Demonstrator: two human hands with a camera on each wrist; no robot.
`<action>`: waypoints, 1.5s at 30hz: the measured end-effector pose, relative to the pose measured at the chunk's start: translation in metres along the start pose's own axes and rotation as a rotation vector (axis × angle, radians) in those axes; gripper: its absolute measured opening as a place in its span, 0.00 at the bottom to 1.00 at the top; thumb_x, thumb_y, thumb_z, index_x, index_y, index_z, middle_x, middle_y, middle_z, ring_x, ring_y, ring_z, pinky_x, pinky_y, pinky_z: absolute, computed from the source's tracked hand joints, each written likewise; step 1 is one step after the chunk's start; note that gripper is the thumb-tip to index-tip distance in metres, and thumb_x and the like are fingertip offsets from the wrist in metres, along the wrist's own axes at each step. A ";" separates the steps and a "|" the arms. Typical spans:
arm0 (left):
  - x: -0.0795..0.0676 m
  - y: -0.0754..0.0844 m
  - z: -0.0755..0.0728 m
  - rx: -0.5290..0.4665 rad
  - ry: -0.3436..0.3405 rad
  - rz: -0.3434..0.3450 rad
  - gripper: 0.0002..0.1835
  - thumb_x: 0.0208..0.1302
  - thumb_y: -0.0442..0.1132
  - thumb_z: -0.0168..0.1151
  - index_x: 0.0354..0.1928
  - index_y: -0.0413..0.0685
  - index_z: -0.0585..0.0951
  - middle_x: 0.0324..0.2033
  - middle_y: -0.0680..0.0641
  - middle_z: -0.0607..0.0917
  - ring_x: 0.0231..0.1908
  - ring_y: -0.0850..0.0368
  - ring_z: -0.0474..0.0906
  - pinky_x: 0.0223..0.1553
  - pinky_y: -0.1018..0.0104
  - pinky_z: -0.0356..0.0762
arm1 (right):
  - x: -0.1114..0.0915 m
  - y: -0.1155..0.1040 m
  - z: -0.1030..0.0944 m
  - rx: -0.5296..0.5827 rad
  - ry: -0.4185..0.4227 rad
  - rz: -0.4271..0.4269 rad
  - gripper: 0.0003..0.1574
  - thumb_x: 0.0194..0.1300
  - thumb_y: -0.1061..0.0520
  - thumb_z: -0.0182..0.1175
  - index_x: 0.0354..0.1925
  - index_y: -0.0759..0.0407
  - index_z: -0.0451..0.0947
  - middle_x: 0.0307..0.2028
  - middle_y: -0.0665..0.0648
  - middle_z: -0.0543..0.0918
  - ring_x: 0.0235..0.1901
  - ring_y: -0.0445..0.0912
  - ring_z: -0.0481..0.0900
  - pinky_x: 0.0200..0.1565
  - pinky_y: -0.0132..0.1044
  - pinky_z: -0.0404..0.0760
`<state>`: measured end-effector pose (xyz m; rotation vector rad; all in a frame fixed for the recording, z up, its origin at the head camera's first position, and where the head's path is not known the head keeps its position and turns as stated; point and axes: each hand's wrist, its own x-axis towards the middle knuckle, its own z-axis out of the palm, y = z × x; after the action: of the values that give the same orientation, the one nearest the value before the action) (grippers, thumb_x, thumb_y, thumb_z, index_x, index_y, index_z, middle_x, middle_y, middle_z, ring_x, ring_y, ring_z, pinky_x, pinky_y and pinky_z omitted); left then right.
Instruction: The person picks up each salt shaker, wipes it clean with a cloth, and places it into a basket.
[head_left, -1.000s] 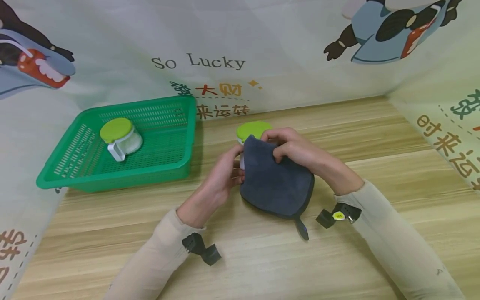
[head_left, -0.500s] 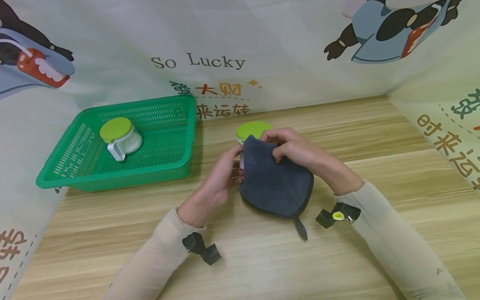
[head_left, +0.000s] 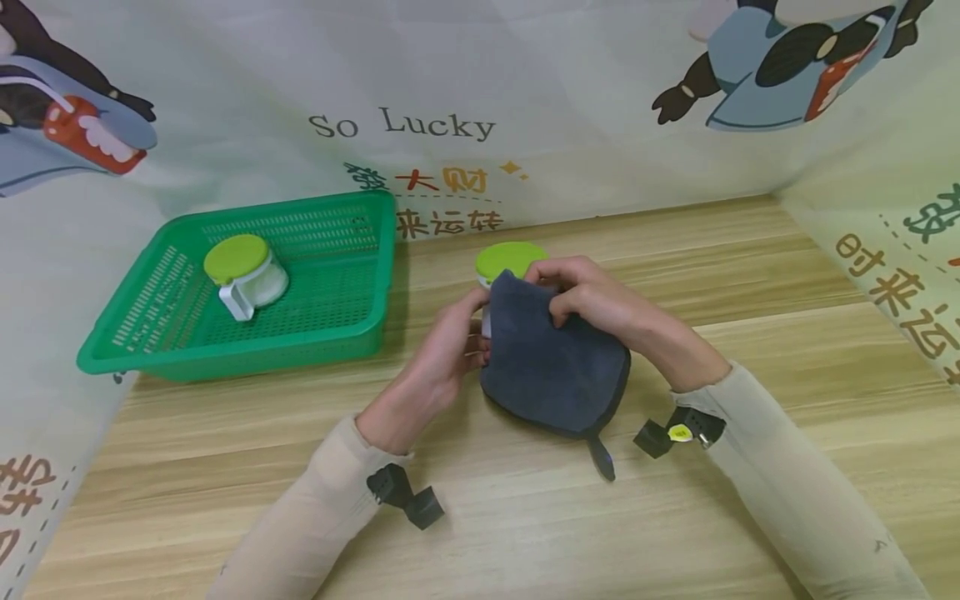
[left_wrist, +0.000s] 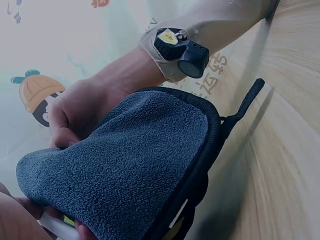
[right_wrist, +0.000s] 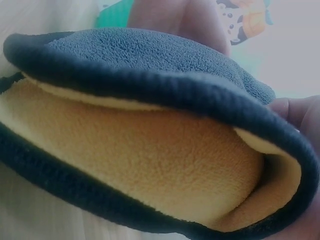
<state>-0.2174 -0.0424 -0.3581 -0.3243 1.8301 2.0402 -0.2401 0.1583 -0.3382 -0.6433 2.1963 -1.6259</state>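
A dark grey towel cloth (head_left: pixel 555 358) with a hanging loop hangs in front of a green-lidded jar (head_left: pixel 512 258), covering most of its body in the head view. My right hand (head_left: pixel 592 300) pinches the cloth near its upper edge, thumb on the near side. On the other side, my left hand (head_left: pixel 442 350) holds the jar; its white handle (left_wrist: pixel 59 226) shows between the fingers in the left wrist view. The right wrist view looks into a fold of the cloth, whose other face (right_wrist: pixel 150 155) is yellow.
At the left stands a green plastic basket (head_left: pixel 300 339) with a second green-lidded jar (head_left: pixel 251 275) in it. A printed curtain (head_left: pixel 585 100) rises behind the wooden table (head_left: pixel 540 533) and along both sides.
The head view has shifted very slightly. Both hands, the cloth and the jar keep the same positions.
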 end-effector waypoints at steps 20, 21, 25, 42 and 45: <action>-0.008 0.011 -0.004 0.034 -0.016 0.098 0.15 0.73 0.52 0.56 0.30 0.52 0.77 0.26 0.54 0.73 0.25 0.60 0.69 0.30 0.71 0.71 | -0.011 -0.013 -0.007 0.059 0.151 -0.018 0.28 0.50 0.74 0.48 0.50 0.68 0.79 0.38 0.47 0.86 0.34 0.45 0.80 0.39 0.37 0.78; -0.009 0.012 -0.005 0.040 -0.022 0.107 0.16 0.73 0.52 0.56 0.28 0.53 0.77 0.27 0.53 0.73 0.26 0.60 0.69 0.31 0.70 0.71 | -0.012 -0.013 -0.008 0.075 0.170 -0.013 0.28 0.51 0.74 0.49 0.50 0.67 0.79 0.37 0.46 0.86 0.34 0.44 0.81 0.39 0.36 0.78; -0.012 0.015 -0.005 0.048 -0.032 0.124 0.17 0.75 0.52 0.55 0.28 0.53 0.76 0.30 0.53 0.74 0.26 0.59 0.70 0.32 0.70 0.71 | -0.013 -0.015 -0.011 0.103 0.243 0.007 0.29 0.51 0.75 0.48 0.51 0.66 0.80 0.35 0.43 0.86 0.33 0.43 0.81 0.38 0.36 0.79; -0.022 0.021 -0.006 0.046 -0.076 0.154 0.17 0.76 0.52 0.54 0.30 0.52 0.77 0.33 0.53 0.76 0.28 0.57 0.72 0.36 0.68 0.74 | -0.009 -0.017 0.003 -0.192 0.437 -0.088 0.20 0.58 0.57 0.78 0.46 0.61 0.82 0.42 0.58 0.86 0.41 0.47 0.81 0.44 0.34 0.80; -0.025 0.022 -0.005 0.053 -0.090 0.166 0.17 0.76 0.52 0.53 0.30 0.52 0.76 0.36 0.53 0.75 0.29 0.56 0.72 0.38 0.66 0.74 | -0.011 -0.017 0.002 -0.234 0.466 -0.126 0.19 0.57 0.58 0.78 0.44 0.61 0.82 0.41 0.58 0.87 0.41 0.46 0.81 0.45 0.33 0.78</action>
<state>-0.2041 -0.0520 -0.3286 -0.0670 1.9077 2.0734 -0.2269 0.1586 -0.3228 -0.5084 2.7609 -1.7337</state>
